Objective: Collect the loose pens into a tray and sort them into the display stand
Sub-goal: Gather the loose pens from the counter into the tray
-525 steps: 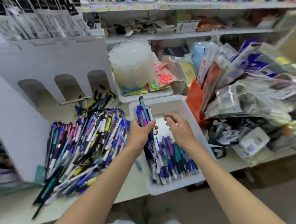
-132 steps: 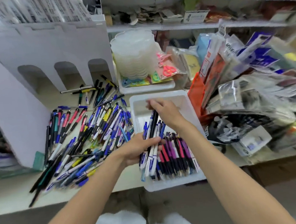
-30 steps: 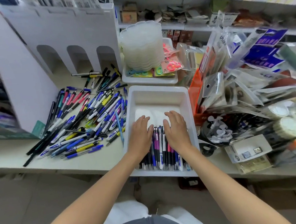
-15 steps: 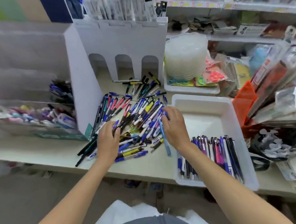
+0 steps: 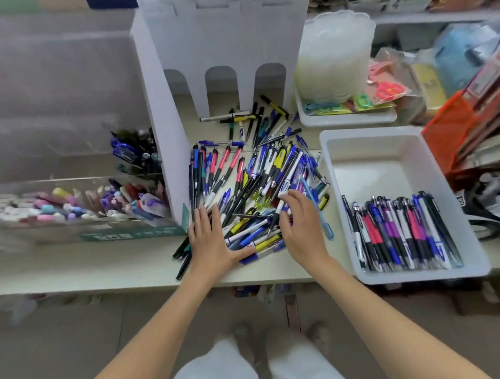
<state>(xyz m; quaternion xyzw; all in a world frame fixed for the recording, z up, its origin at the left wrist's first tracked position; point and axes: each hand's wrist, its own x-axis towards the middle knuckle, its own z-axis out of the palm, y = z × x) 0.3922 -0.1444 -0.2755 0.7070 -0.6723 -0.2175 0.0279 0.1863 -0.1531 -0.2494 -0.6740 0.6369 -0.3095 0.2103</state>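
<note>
A heap of loose pens (image 5: pixel 250 174) in blue, red, yellow and black lies on the counter in front of the white display stand (image 5: pixel 221 47), which has three arched openings. My left hand (image 5: pixel 212 242) lies flat on the heap's near left edge, fingers spread. My right hand (image 5: pixel 300 224) rests on the heap's near right side, fingers curled over a few pens. To the right stands the white tray (image 5: pixel 375 157), with a row of pens (image 5: pixel 401 235) laid side by side in its near half.
A second white tray (image 5: pixel 346 117) with a stack of clear lids (image 5: pixel 333 57) stands behind the first. Packaged goods (image 5: pixel 479 122) pile up at the right. Clear bins of pens and markers (image 5: pixel 68 205) sit to the left of the stand. The counter edge runs just below my hands.
My hands left the pens in the tray and moved left onto the loose heap. They have drawn closer together at its near edge, and the view has swung left.
</note>
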